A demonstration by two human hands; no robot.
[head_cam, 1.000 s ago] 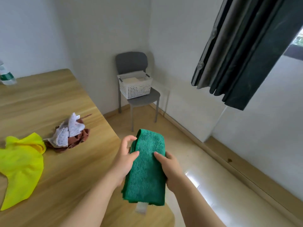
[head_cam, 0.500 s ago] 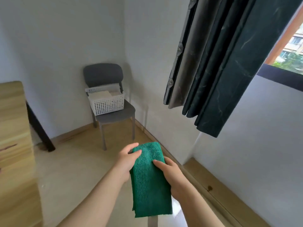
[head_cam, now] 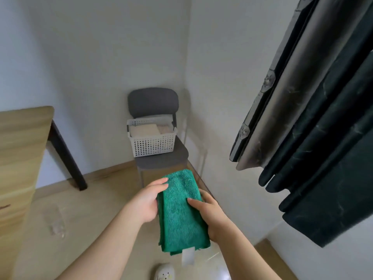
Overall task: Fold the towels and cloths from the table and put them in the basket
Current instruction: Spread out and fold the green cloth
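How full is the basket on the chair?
Partly full: the basket holds two folded cloths, a cream one and a pinkish one, side by side.

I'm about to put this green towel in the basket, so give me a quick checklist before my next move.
1. The green towel is folded: ok.
2. The left hand and right hand both grip it: ok.
3. The white basket is within reach: not ok, it sits ahead on the grey chair.
4. Room in basket: cannot tell; folded cloths lie inside.
5. The tag is tucked in: not ok, it hangs out.
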